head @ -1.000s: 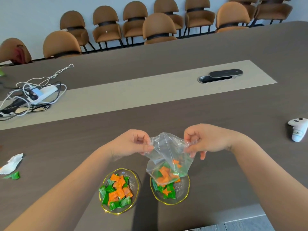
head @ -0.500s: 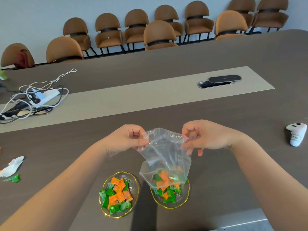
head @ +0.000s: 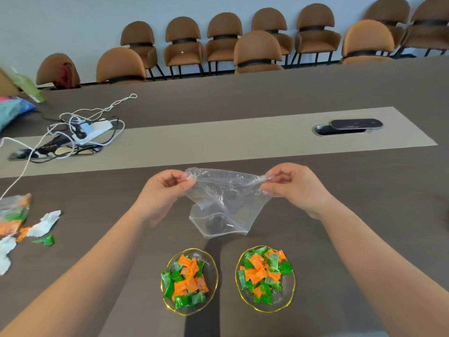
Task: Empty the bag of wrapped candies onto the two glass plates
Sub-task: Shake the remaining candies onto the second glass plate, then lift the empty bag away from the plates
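Both hands, left hand & right hand, pinch the clear bag mid-frame, looks empty. Risk imo: dropping it could knock candies off the plates.

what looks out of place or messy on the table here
Only the left edge looks messy: torn white wrapper scraps, a stray green candy and an opened candy packet lie loose on the table. Both glass plates hold their candies neatly; none spilled.
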Tool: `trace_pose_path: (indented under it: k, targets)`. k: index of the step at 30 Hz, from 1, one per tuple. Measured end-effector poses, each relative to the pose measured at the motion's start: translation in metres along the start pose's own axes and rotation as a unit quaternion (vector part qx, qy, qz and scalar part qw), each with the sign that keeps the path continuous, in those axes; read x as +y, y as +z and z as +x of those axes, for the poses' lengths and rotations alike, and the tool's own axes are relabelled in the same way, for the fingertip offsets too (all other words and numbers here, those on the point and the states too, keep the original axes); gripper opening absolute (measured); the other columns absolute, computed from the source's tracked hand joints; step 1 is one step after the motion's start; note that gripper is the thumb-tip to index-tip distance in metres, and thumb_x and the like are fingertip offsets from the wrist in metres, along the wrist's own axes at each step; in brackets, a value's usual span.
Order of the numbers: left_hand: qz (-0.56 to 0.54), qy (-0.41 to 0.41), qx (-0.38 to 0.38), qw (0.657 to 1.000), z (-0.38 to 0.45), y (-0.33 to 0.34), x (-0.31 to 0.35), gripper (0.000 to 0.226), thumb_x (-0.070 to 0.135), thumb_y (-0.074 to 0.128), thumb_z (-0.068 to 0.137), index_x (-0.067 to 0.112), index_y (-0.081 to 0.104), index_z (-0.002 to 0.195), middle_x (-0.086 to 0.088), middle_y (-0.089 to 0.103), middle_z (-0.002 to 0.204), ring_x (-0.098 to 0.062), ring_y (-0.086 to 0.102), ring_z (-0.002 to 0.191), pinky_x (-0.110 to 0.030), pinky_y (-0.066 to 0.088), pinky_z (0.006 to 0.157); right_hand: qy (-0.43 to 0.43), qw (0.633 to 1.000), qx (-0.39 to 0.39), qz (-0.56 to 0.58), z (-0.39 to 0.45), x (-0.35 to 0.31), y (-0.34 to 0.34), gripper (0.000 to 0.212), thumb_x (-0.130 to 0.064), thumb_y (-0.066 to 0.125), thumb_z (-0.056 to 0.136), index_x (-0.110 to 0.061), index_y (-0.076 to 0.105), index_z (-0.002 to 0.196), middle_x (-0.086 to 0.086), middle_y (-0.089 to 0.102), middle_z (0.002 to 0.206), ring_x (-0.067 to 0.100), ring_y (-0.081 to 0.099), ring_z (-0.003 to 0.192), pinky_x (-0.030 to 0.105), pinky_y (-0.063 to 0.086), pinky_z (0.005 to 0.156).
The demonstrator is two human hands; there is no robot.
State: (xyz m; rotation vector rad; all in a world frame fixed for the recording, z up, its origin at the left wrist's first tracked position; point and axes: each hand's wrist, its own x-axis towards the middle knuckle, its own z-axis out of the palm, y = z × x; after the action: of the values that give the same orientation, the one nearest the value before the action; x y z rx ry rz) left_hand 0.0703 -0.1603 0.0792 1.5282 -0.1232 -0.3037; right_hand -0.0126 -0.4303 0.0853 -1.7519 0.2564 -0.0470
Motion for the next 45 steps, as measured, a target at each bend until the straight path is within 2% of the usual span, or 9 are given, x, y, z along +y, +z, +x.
trace_pose_path:
  k: [6, 10, 16, 21, 27, 34, 38, 42, 45]
  targets:
    - [-0.087, 0.005, 0.081, 0.993, -0.003, -0.055, -0.002, 0.008, 0.012, 0.058, 0.086, 0.012, 0.065, 0.083, 0.007, 0.072, 0.065, -0.002, 0.066, 0.066, -0.012, 0.052, 0.066, 0.014, 0.995, -0.04, 0.086, 0.028, -0.011, 0.061, 0.013, 0.006, 0.068, 0.081, -0.005, 0.062, 0.086, 0.013, 0.068, 0.076, 0.02, 0.068, 0.061, 0.033, 0.062, 0.073]
    - [0.022, -0.016, 0.056, 0.998, -0.011, -0.102, -0.015, 0.012, 0.02, 0.069, 0.077, 0.018, 0.068, 0.089, 0.013, 0.074, 0.084, -0.001, 0.065, 0.082, -0.012, 0.05, 0.076, 0.036, 0.984, -0.096, 0.148, 0.047, -0.022, 0.117, 0.009, 0.001, 0.06, 0.089, -0.008, 0.056, 0.089, 0.006, 0.071, 0.073, 0.019, 0.07, 0.056, 0.037, 0.062, 0.062]
    - [0.124, -0.059, 0.21, 0.968, -0.019, -0.174, -0.039, 0.006, 0.021, 0.07, 0.079, 0.015, 0.07, 0.082, -0.002, 0.062, 0.073, -0.008, 0.052, 0.058, -0.008, 0.043, 0.049, 0.079, 0.979, -0.125, 0.138, 0.085, -0.018, 0.199, 0.008, 0.0, 0.059, 0.09, -0.007, 0.056, 0.093, 0.01, 0.069, 0.08, 0.017, 0.069, 0.058, 0.04, 0.062, 0.062]
    - [0.154, -0.118, 0.278, 0.941, -0.022, -0.227, -0.066, 0.012, 0.023, 0.071, 0.078, 0.013, 0.069, 0.084, -0.003, 0.058, 0.066, -0.001, 0.048, 0.041, -0.012, 0.041, 0.041, 0.141, 0.974, -0.169, 0.059, 0.113, 0.006, 0.264, 0.012, -0.003, 0.064, 0.087, -0.006, 0.058, 0.096, 0.012, 0.067, 0.079, 0.017, 0.068, 0.06, 0.035, 0.062, 0.06]
    - [0.19, -0.23, 0.249, 0.922, -0.022, -0.282, -0.115, 0.01, 0.013, 0.071, 0.076, 0.018, 0.064, 0.071, -0.004, 0.061, 0.07, -0.019, 0.054, 0.064, -0.025, 0.046, 0.06, 0.211, 0.955, -0.204, -0.047, 0.132, 0.058, 0.323, 0.011, 0.0, 0.063, 0.086, -0.001, 0.06, 0.096, 0.013, 0.065, 0.081, 0.019, 0.067, 0.064, 0.028, 0.06, 0.055]
    - [0.254, -0.284, 0.235, 0.894, -0.011, -0.296, -0.163, 0.007, 0.002, 0.068, 0.076, 0.007, 0.063, 0.076, -0.007, 0.065, 0.071, -0.002, 0.058, 0.046, -0.008, 0.045, 0.045, 0.249, 0.94, -0.211, -0.099, 0.134, 0.106, 0.355, 0.008, 0.001, 0.061, 0.083, -0.007, 0.059, 0.083, 0.015, 0.063, 0.077, 0.019, 0.063, 0.06, 0.023, 0.059, 0.054]
    - [0.302, -0.316, 0.214, 0.873, -0.007, -0.299, -0.182, 0.008, 0.009, 0.067, 0.076, 0.014, 0.064, 0.07, 0.001, 0.066, 0.065, -0.017, 0.062, 0.057, -0.03, 0.053, 0.072, 0.267, 0.932, -0.217, -0.114, 0.132, 0.124, 0.357, 0.015, 0.004, 0.06, 0.082, -0.009, 0.058, 0.076, 0.014, 0.062, 0.073, 0.021, 0.062, 0.061, 0.027, 0.06, 0.061]
    - [0.353, -0.336, 0.182, 0.854, -0.003, -0.303, -0.196, 0.009, 0.02, 0.064, 0.071, 0.021, 0.067, 0.063, -0.005, 0.073, 0.079, -0.026, 0.069, 0.075, -0.036, 0.055, 0.079, 0.262, 0.93, -0.216, -0.141, 0.132, 0.134, 0.355, 0.024, 0.003, 0.06, 0.083, 0.003, 0.06, 0.106, 0.018, 0.061, 0.085, 0.025, 0.06, 0.069, 0.033, 0.058, 0.074]
    - [0.387, -0.355, 0.178, 0.832, -0.001, -0.304, -0.197, 0.015, 0.018, 0.058, 0.068, 0.018, 0.07, 0.06, -0.004, 0.07, 0.073, -0.025, 0.065, 0.066, -0.029, 0.053, 0.063, 0.255, 0.935, -0.199, -0.144, 0.132, 0.133, 0.347, 0.03, 0.0, 0.056, 0.087, 0.0, 0.055, 0.117, 0.017, 0.056, 0.09, 0.027, 0.056, 0.073, 0.029, 0.052, 0.061]
